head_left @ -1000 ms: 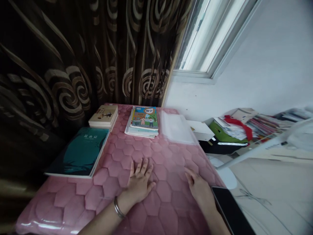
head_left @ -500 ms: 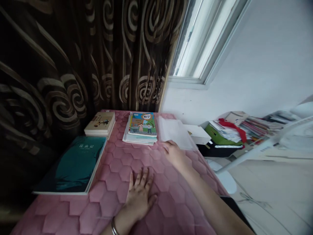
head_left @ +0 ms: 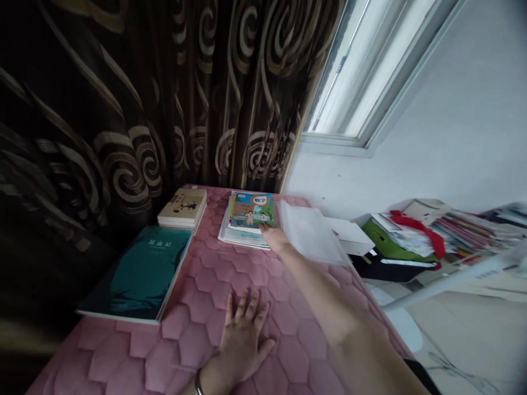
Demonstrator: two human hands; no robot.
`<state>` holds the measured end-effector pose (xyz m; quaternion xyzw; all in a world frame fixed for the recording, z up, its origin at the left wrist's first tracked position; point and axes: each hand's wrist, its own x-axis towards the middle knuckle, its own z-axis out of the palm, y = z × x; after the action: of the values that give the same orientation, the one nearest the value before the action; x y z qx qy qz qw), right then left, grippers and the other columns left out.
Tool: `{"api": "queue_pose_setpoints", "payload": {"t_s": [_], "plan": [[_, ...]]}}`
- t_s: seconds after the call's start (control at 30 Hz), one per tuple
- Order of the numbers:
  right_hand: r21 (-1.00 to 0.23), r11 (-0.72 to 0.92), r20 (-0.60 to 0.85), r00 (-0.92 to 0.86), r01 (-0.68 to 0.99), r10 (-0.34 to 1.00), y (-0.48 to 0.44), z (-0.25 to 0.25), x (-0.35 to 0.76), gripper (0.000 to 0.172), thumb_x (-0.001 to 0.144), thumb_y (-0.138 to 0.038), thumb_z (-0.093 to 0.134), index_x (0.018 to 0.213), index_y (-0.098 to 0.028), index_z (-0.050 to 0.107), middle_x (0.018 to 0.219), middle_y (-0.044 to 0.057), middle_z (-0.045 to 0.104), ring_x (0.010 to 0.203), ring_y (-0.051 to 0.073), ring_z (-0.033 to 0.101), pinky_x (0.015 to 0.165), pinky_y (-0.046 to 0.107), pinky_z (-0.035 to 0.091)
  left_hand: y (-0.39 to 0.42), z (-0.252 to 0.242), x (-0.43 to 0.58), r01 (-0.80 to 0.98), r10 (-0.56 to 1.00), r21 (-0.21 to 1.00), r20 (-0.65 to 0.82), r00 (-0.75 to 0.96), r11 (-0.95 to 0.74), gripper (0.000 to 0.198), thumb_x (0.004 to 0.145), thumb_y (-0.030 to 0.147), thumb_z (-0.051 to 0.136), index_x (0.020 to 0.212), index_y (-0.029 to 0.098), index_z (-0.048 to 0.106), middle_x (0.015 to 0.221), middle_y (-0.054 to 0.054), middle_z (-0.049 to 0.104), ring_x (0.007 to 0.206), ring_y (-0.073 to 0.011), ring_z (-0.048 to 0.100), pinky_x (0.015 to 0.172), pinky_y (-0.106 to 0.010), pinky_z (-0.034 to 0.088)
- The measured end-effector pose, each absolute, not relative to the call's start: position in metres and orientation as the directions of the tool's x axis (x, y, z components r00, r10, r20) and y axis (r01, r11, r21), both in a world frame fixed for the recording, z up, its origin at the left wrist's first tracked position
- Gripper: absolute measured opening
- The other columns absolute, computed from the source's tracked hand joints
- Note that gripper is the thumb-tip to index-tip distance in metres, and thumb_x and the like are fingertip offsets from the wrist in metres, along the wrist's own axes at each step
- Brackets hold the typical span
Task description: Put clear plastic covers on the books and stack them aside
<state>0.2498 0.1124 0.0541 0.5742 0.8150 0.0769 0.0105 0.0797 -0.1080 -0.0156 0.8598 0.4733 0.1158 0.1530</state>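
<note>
My left hand (head_left: pixel 244 336) lies flat, fingers spread, on the pink quilted table cover (head_left: pixel 197 307). My right hand (head_left: pixel 274 237) is stretched far forward and its fingertips touch the near right corner of a stack of colourful textbooks (head_left: pixel 249 216). Whether those fingers grip the top book is not visible. A clear plastic folder (head_left: pixel 310 233) lies just right of that hand. A teal book (head_left: pixel 142 271) lies at the left, and a small stack of beige books (head_left: pixel 184 206) sits behind it.
A dark curtain with swirl pattern (head_left: pixel 123 109) hangs behind the table, a window (head_left: pixel 370 71) to its right. Beyond the table's right edge are a white box (head_left: pixel 349 233), a green box (head_left: pixel 389 247) and piled books and papers (head_left: pixel 465 227).
My right hand moved from the table near me forward past the folder's edge to the textbook stack. The left hand stayed flat in place. The view shifted slightly.
</note>
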Motion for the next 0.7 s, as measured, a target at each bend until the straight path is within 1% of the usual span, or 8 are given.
{"api": "queue_pose_setpoints", "payload": {"t_s": [0.13, 0.23, 0.3, 0.37, 0.43, 0.53, 0.63, 0.7], "plan": [[0.166, 0.388, 0.073, -0.404, 0.907, 0.912, 0.094, 0.069, 0.245, 0.04, 0.091, -0.003, 0.037, 0.124, -0.013, 0.058, 0.123, 0.017, 0.065, 0.108, 0.024, 0.065, 0.085, 0.031, 0.051, -0.101, -0.008, 0.076, 0.662, 0.894, 0.636, 0.101, 0.438, -0.396, 0.056, 0.093, 0.049, 0.041, 0.144, 0.024, 0.044, 0.154, -0.01, 0.036, 0.144, -0.0291, 0.029, 0.118, -0.059, 0.014], [0.18, 0.444, 0.095, -0.465, 0.878, 0.88, 0.056, 0.074, 0.246, 0.042, 0.09, -0.003, 0.041, 0.127, -0.017, 0.056, 0.121, 0.014, 0.067, 0.104, 0.022, 0.066, 0.083, 0.029, 0.052, -0.082, 0.003, 0.061, 0.244, 0.993, 0.97, -0.005, 0.116, -0.023, 0.058, 0.097, 0.05, 0.026, 0.131, 0.013, 0.056, 0.14, -0.019, 0.053, 0.13, -0.0279, 0.05, 0.11, -0.053, 0.036], [0.214, 0.522, 0.165, -0.557, 0.826, 0.814, 0.018, 0.069, 0.252, 0.043, 0.089, -0.002, 0.042, 0.128, -0.016, 0.056, 0.121, 0.012, 0.067, 0.102, 0.02, 0.067, 0.083, 0.029, 0.053, -0.066, 0.013, 0.044, -0.226, 0.968, 0.943, -0.251, 0.0, 0.245, 0.065, 0.097, 0.055, 0.018, 0.126, 0.009, 0.055, 0.131, -0.024, 0.059, 0.116, -0.0296, 0.061, 0.096, -0.051, 0.05], [0.261, 0.617, 0.282, -0.669, 0.743, 0.687, -0.026, 0.056, 0.261, 0.043, 0.088, -0.002, 0.045, 0.127, -0.014, 0.057, 0.123, 0.013, 0.066, 0.104, 0.02, 0.067, 0.085, 0.029, 0.054, -0.055, 0.022, 0.025, -0.514, 0.907, 0.759, -0.406, 0.11, 0.401, 0.064, 0.095, 0.058, 0.025, 0.124, 0.01, 0.054, 0.123, -0.022, 0.064, 0.108, -0.0296, 0.066, 0.088, -0.048, 0.054], [0.262, 0.678, 0.372, -0.72, 0.686, 0.586, -0.07, 0.037, 0.27, 0.042, 0.087, -0.004, 0.049, 0.127, -0.013, 0.058, 0.124, 0.011, 0.066, 0.108, 0.021, 0.065, 0.087, 0.03, 0.054, -0.052, 0.027, 0.011, -0.548, 0.856, 0.666, -0.464, 0.227, 0.506, 0.056, 0.09, 0.055, 0.044, 0.122, 0.011, 0.056, 0.115, -0.019, 0.068, 0.102, -0.0304, 0.068, 0.082, -0.045, 0.057], [0.14, 0.743, 0.429, -0.717, 0.654, 0.55, -0.123, 0.011, 0.279, 0.04, 0.087, -0.008, 0.053, 0.125, -0.017, 0.06, 0.123, 0.007, 0.068, 0.108, 0.019, 0.065, 0.093, 0.03, 0.053, -0.061, 0.023, 0.006, -0.405, 0.857, 0.756, -0.473, 0.205, 0.514, 0.056, 0.071, 0.033, 0.073, 0.122, 0.016, 0.057, 0.111, -0.012, 0.071, 0.104, -0.0305, 0.067, 0.083, -0.04, 0.056], [-0.178, 0.73, 0.367, -0.644, 0.66, 0.672, -0.15, 0.001, 0.282, 0.032, 0.09, -0.019, 0.057, 0.12, -0.026, 0.065, 0.126, 0.003, 0.066, 0.113, 0.02, 0.063, 0.097, 0.031, 0.052, -0.077, 0.008, 0.014, -0.281, 0.929, 0.887, -0.362, 0.073, 0.367, 0.068, 0.059, 0.022, 0.078, 0.124, 0.019, 0.057, 0.12, -0.01, 0.069, 0.115, -0.031, 0.062, 0.093, -0.04, 0.052], [-0.461, 0.554, 0.287, -0.475, 0.693, 0.832, -0.151, 0.002, 0.285, 0.03, 0.091, -0.03, 0.056, 0.12, -0.029, 0.065, 0.133, 0.004, 0.062, 0.121, 0.022, 0.058, 0.099, 0.036, 0.051, -0.086, -0.002, 0.019, -0.224, 0.963, 0.938, -0.268, 0.011, 0.263, 0.069, 0.059, 0.028, 0.078, 0.124, 0.019, 0.057, 0.126, -0.011, 0.065, 0.123, -0.0315, 0.056, 0.102, -0.043, 0.045]]}}
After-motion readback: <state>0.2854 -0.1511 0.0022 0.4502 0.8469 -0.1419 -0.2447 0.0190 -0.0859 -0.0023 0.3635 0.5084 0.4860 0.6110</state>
